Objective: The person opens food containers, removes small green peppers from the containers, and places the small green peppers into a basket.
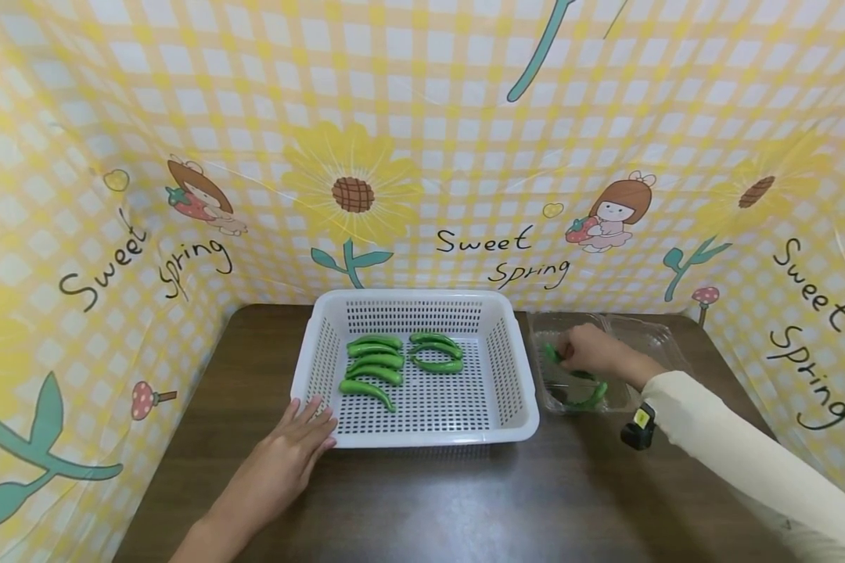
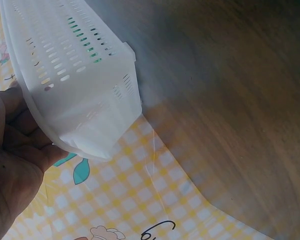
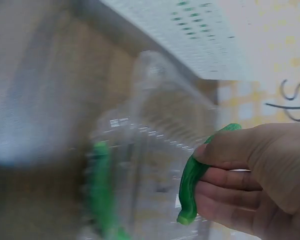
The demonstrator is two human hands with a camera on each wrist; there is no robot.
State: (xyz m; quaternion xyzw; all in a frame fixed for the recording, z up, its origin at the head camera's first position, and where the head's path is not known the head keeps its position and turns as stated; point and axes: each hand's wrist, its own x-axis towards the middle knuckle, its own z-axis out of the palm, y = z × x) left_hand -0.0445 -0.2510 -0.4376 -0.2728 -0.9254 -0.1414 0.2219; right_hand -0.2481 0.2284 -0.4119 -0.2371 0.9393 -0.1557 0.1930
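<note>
A white perforated basket (image 1: 422, 441) stands on the table with several green chili peppers (image 1: 375, 375) in a left column and three more peppers (image 1: 436, 366) beside them. My left hand (image 1: 282, 453) rests its extended fingers on the basket's front left corner; the left wrist view shows them at the rim (image 2: 40, 120). Over a clear plastic container (image 3: 152, 95) right of the basket, my right hand (image 1: 595, 350) pinches a curved green chili pepper (image 3: 188, 185) between thumb and fingers. Inside the container lies another green pepper (image 3: 102, 187), blurred in the right wrist view.
The container's clear lid (image 1: 648, 336) lies folded open to its right. A yellow checked cloth (image 1: 422, 172) with printed flowers hangs behind and at both sides of the brown wooden table (image 1: 408, 500). A small black device (image 1: 637, 428) sits at my right wrist.
</note>
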